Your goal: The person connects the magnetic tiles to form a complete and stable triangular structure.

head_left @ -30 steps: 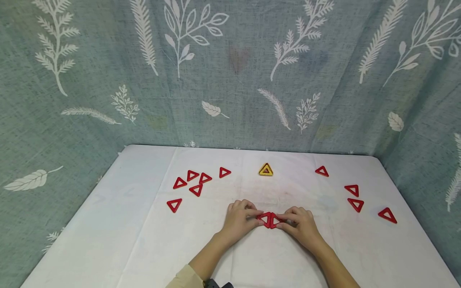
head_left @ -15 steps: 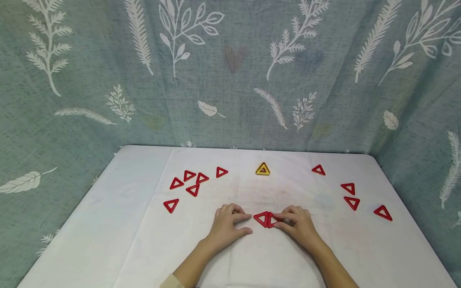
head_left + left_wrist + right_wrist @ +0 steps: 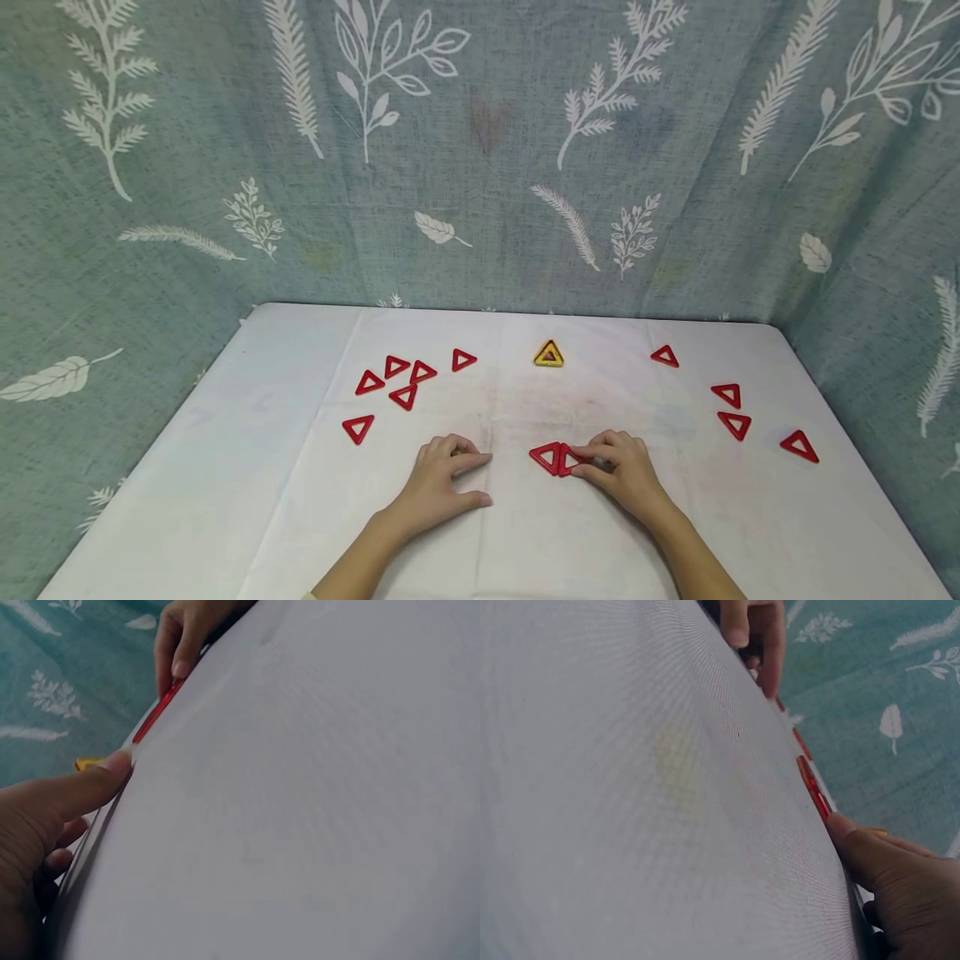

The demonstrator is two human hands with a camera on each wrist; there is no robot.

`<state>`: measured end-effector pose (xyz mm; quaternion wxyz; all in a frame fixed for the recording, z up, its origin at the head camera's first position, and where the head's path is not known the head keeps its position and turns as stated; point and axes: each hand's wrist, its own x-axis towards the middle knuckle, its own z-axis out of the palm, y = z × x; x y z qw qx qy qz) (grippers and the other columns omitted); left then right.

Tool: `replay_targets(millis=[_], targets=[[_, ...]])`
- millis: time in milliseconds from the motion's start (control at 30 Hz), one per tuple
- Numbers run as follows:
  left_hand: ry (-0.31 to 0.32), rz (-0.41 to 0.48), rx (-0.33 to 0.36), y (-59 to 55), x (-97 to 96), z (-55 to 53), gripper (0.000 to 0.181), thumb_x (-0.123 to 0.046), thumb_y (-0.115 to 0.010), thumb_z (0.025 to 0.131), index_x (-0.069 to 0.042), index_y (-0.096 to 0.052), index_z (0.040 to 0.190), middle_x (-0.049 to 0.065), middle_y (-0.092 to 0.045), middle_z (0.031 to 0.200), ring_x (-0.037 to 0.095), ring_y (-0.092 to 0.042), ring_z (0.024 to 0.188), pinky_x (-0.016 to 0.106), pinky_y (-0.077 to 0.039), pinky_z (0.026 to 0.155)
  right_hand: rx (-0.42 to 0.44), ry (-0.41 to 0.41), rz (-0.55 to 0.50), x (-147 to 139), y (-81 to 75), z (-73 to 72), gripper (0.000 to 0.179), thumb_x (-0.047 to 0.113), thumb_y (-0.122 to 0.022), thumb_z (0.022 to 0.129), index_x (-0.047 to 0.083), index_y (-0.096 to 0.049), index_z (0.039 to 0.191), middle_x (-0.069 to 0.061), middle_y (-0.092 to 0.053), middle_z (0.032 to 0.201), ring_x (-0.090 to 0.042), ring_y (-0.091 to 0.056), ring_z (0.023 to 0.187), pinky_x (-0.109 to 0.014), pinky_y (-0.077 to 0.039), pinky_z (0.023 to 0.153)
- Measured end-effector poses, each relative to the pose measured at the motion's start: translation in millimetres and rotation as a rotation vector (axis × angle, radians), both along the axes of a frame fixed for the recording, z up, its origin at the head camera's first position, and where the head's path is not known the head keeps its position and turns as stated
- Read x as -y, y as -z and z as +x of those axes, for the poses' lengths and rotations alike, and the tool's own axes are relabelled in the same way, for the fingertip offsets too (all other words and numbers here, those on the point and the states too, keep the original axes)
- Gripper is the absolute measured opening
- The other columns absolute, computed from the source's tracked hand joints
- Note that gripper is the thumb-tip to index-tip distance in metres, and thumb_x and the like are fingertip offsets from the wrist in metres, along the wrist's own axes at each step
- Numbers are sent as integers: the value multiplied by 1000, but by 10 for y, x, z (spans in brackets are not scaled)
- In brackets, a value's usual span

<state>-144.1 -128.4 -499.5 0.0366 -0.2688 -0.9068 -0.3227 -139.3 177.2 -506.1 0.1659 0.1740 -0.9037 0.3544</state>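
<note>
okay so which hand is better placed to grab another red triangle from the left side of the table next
Probably the left hand: it holds nothing and is nearer the closest loose red triangle there. The right hand pinches the right-hand triangle of the middle pair.

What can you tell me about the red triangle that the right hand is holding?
The red triangle is a hollow frame with three straight sides around an open middle. It looks glossy, like plastic. It lies flat or nearly so on the white tabletop, one side along a side of its red neighbour; whether they quite touch is hard to tell. The thumb and fingers of the right hand pinch its other end, hiding that corner.
</note>
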Motion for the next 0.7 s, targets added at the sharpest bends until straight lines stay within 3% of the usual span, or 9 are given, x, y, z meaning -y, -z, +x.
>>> replay_targets(millis=[167, 367, 533, 700], targets=[[19, 0, 38, -13, 181, 38, 56, -44, -80, 68, -24, -67, 119, -16, -49, 110, 6, -40, 101, 36, -30, 90, -24, -10, -10, -2, 13, -7, 26, 20, -83, 68, 17, -78, 93, 14, -58, 81, 0, -41, 72, -25, -27, 67], [21, 3, 32, -8, 399, 37, 57, -44, -81, 69, -26, -66, 121, -18, -49, 112, 5, -40, 103, 34, -30, 89, -18, -6, -13, -1, 5, -3, 27, 20, -83, 68, 17, -78, 93, 13, -58, 81, -1, -41, 72, -25, -27, 68], [-22, 38, 83, -58, 596, 33, 58, -40, -83, 67, -26, -66, 121, -18, -49, 114, 4, -39, 104, 30, -35, 89, 3, 1, -8, -1, -4, 2, 27, 20, -83, 68, 18, -78, 94, 14, -58, 81, -1, -42, 73, -26, -28, 68], [-107, 113, 174, -84, 788, 60, 58, -41, -81, 70, -27, -64, 123, -16, -48, 117, 4, -37, 109, 30, -41, 92, 35, 15, -4, -2, 1, 0, 27, 21, -83, 68, 19, -78, 95, 15, -58, 81, -2, -43, 74, -27, -29, 69]])
